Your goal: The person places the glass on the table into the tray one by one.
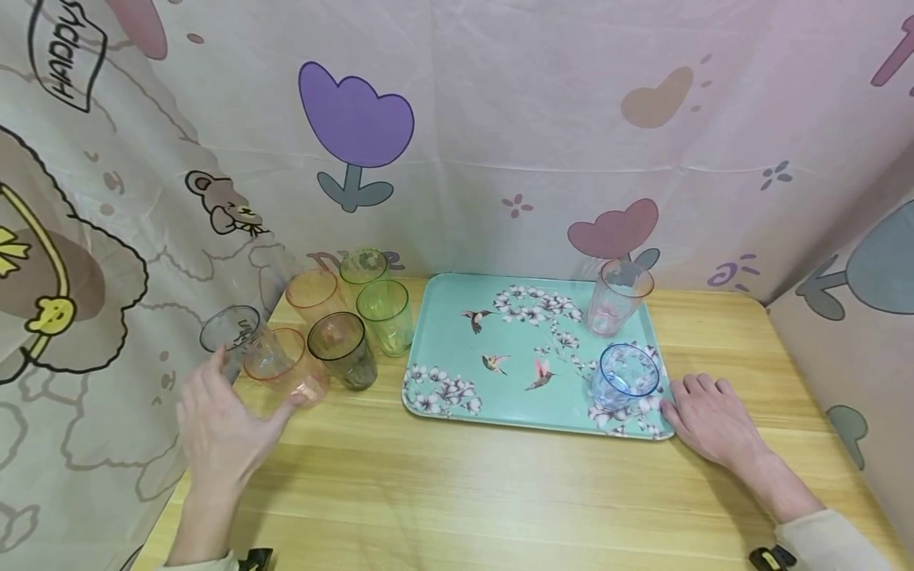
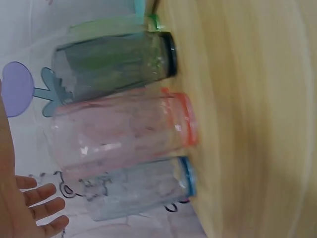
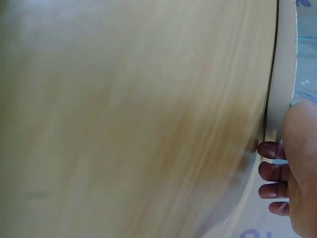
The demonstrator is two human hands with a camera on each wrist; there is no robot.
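Left hand (image 1: 220,428): thumb and fingers spread apart, nothing gripped. It's at the near side of the red-rimmed glass (image 1: 303,379), thumb by its lower right; can't tell if skin touches. That glass stands on the table (image 1: 457,496), front of a 6-glass cluster left of the tray (image 1: 443,333). Others in the cluster: blue-rimmed clear glass (image 1: 230,331) just left, smoky glass (image 1: 348,355) just right, orange glass (image 1: 314,293) and 2 green glasses (image 1: 389,321) behind. Right hand (image 1: 714,419) rests by the tray's near right corner, fingers loosely bent, holding 0 items. On tray, right end: 1 pink glass (image 1: 612,305) far, 1 blue glass (image 1: 620,385) near.
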